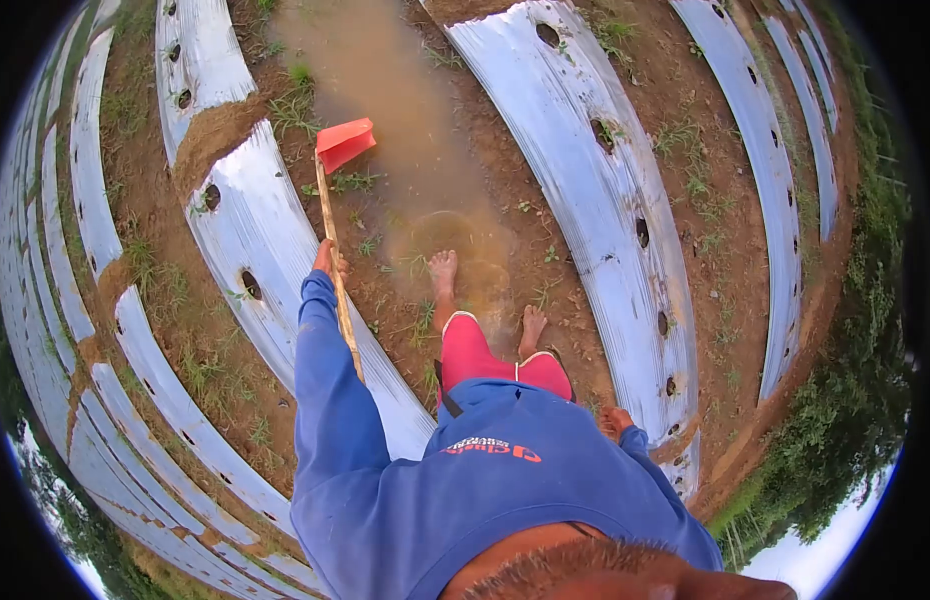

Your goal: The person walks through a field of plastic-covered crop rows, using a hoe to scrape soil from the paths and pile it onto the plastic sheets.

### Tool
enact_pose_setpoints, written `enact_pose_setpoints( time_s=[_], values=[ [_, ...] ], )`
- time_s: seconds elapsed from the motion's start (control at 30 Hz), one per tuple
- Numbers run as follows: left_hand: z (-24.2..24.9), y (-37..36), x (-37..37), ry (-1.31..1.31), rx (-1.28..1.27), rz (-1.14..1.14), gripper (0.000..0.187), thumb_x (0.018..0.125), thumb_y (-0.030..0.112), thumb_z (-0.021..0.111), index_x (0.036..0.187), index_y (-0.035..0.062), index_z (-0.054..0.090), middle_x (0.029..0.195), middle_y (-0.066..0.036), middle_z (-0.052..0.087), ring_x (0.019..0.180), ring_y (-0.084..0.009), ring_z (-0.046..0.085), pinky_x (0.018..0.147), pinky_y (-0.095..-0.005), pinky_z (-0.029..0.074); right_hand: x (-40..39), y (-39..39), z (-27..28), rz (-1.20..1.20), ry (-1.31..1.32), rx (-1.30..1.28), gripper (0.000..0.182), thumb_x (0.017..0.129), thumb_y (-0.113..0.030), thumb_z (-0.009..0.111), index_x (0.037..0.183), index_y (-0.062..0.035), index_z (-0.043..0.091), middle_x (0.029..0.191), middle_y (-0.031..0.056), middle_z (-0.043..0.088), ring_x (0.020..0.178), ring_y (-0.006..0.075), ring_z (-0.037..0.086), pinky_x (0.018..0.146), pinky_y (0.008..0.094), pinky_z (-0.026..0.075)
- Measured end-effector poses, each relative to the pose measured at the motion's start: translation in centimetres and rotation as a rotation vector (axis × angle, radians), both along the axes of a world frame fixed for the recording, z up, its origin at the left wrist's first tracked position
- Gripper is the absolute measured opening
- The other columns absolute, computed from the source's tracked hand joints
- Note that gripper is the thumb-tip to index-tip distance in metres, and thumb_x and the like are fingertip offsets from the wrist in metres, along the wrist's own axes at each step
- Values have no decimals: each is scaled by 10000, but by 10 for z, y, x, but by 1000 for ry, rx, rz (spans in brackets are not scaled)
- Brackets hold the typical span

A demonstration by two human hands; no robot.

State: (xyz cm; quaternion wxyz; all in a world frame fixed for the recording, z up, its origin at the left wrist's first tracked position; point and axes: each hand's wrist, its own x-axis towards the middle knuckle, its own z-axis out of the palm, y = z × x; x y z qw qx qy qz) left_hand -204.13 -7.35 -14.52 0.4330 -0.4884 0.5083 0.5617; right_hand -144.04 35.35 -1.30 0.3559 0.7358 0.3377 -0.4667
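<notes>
My left hand (331, 260) is wrapped round a long wooden stick (335, 270). At the stick's upper end is a red scoop-like piece (345, 144), held over the soil beside the muddy water. Low at my right side, my right hand (615, 422) hangs near the edge of a silver plastic-covered bed (625, 230); its fingers are too small to make out. My bare feet are on the wet ground, one (443, 268) at the water's edge and the other (533, 322) on brown soil.
Muddy water (425, 150) lies along the furrow ahead. To the left runs another plastic-covered bed (275, 240) with dark planting holes and a soil-covered gap (217, 140). More covered rows curve away on both sides. Green bushes (835, 420) stand at the far right.
</notes>
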Motion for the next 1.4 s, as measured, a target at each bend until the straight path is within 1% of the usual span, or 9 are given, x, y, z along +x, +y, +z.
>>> enact_pose_setpoints(
  time_s=[0.07, 0.17, 0.47, 0.57, 0.8, 0.83, 0.97, 1.2, 1.4],
  values=[
    [-8, 0, -35, 45, -23, -20, 344, 655, 419, 483, 725, 104, 364, 471, 18, 329, 345, -81, 320, 307, -217, 261, -17, -18, 17, -118, 39, 23, 204, 754, -309, 519, 812, -113, 505, 693, 18, 505, 584, 147, 481, 523, 304, 422],
    [-30, 0, -74, 95, -64, -47, 336, 670, 414, 471, 720, 100, 363, 469, 10, 326, 346, -95, 307, 312, -227, 265, -13, -24, 1, -306, 173, 22, 228, 765, -314, 510, 863, -108, 500, 722, 21, 512, 634, 157, 500, 536, 326, 439],
    [-51, 24, -104, 95, -91, -149, 318, 693, 405, 433, 750, 96, 383, 491, -14, 332, 374, -120, 313, 333, -259, 274, -143, -30, 19, -162, 334, 136, 377, 727, -421, 545, 961, -127, 518, 827, -1, 512, 740, 147, 484, 610, 339, 411],
    [-55, 37, -102, 31, -66, -205, 330, 699, 408, 441, 813, 101, 402, 531, -29, 351, 395, -134, 325, 359, -279, 284, -160, -37, 16, -161, 325, 141, 376, 730, -419, 547, 961, -124, 518, 821, -4, 511, 727, 140, 489, 600, 332, 409],
    [-47, 83, -79, 99, -43, -258, 297, 647, 352, 492, 803, 118, 394, 536, -13, 332, 401, -100, 314, 347, -230, 261, -159, -61, 9, -161, 368, 154, 379, 737, -420, 549, 966, -119, 527, 819, -7, 523, 678, 115, 506, 559, 281, 420],
    [-60, 80, -77, 3, 50, -162, 281, 636, 346, 507, 770, 121, 401, 521, -9, 333, 382, -93, 310, 333, -231, 262, -159, -64, 9, -157, 377, 147, 383, 736, -422, 549, 968, -118, 527, 820, -7, 525, 676, 111, 507, 550, 273, 422],
    [-89, 64, -62, -181, 371, -123, 248, 628, 348, 521, 684, 121, 435, 476, -7, 348, 339, -96, 304, 310, -237, 262, -142, -77, 2, -185, 427, 126, 388, 737, -419, 551, 977, -115, 527, 821, -6, 527, 667, 102, 509, 522, 252, 423],
    [-55, 63, 21, -219, 556, -138, 206, 651, 317, 486, 673, 112, 487, 492, -23, 387, 343, -106, 311, 311, -246, 267, -87, -96, -1, -290, 455, 118, 367, 750, -413, 550, 972, -124, 509, 810, -23, 511, 684, 88, 500, 567, 262, 417],
    [18, 77, 96, -293, 711, -202, 228, 682, 299, 466, 747, 85, 509, 523, -14, 377, 375, -99, 321, 338, -235, 296, -27, -131, -14, -467, 535, 128, 363, 752, -405, 554, 966, -117, 498, 780, -34, 495, 653, 74, 490, 541, 250, 410]
  ],
)
